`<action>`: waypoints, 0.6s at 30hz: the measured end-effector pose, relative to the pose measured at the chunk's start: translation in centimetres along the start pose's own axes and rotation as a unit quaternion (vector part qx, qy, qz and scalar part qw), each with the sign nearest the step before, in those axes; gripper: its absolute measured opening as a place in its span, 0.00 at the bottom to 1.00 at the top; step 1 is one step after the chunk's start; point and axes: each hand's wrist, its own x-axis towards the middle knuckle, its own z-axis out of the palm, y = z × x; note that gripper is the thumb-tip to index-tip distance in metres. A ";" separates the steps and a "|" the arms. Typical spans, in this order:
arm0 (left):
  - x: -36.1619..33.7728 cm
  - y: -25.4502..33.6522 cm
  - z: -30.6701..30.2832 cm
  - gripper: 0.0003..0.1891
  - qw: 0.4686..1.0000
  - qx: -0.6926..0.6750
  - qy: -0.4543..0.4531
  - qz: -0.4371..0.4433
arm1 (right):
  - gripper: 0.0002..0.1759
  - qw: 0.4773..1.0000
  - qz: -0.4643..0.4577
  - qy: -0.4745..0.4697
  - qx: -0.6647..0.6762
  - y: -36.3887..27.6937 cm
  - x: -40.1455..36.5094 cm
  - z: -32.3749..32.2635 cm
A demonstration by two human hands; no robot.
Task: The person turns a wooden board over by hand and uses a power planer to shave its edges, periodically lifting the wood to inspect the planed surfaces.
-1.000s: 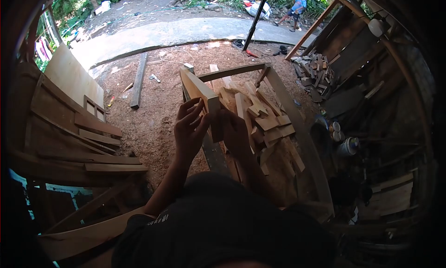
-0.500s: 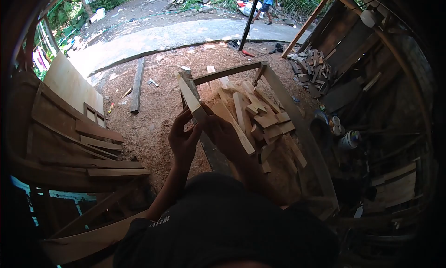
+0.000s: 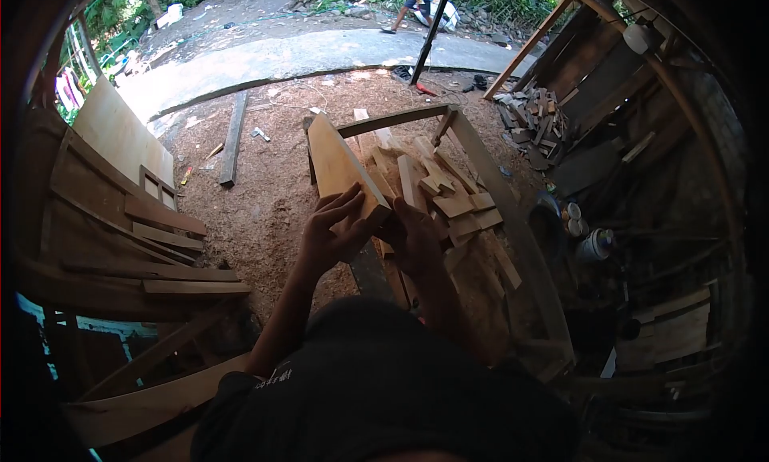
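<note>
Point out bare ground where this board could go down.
Bare sawdust ground lies left of the board, between the loose plank and the frame. The concrete strip beyond is free too. Crowded: offcuts fill the frame, and cans stand to its right.

Hard daylight comes from the top, washing the concrete path (image 3: 320,54) nearly white. The sawdust floor (image 3: 256,190) is evenly lit and the plank (image 3: 336,162) catches light on its face. The shed wall (image 3: 641,142) on the right sinks into deep shade. Fisheye distortion curves the edges, the corners are black, and detail is soft.
</note>
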 end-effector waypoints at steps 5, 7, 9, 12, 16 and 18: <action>-0.7 -0.6 -0.3 0.28 0.995 -0.039 -0.086 -0.039 | 0.16 0.999 0.022 0.006 0.048 2.3 0.5 -3.8; -1.7 -1.4 -0.2 0.32 0.973 -0.171 -0.100 -0.119 | 0.15 0.999 0.028 -0.012 0.044 2.8 0.3 -4.6; -3.1 -3.0 0.3 0.35 0.989 -0.107 -0.004 -0.106 | 0.16 0.995 0.058 0.039 0.069 3.4 -0.2 -4.3; -4.2 -4.4 0.6 0.42 0.961 -0.159 0.139 -0.179 | 0.21 0.992 0.081 0.071 0.061 3.3 -0.8 -4.3; -4.8 -2.2 0.4 0.33 0.878 -0.380 0.031 -0.290 | 0.28 0.991 0.083 0.087 0.061 3.7 -1.1 -4.2; -4.7 -1.5 1.3 0.30 0.857 -0.412 0.064 -0.302 | 0.36 0.990 0.097 0.086 0.050 3.3 -1.6 -3.9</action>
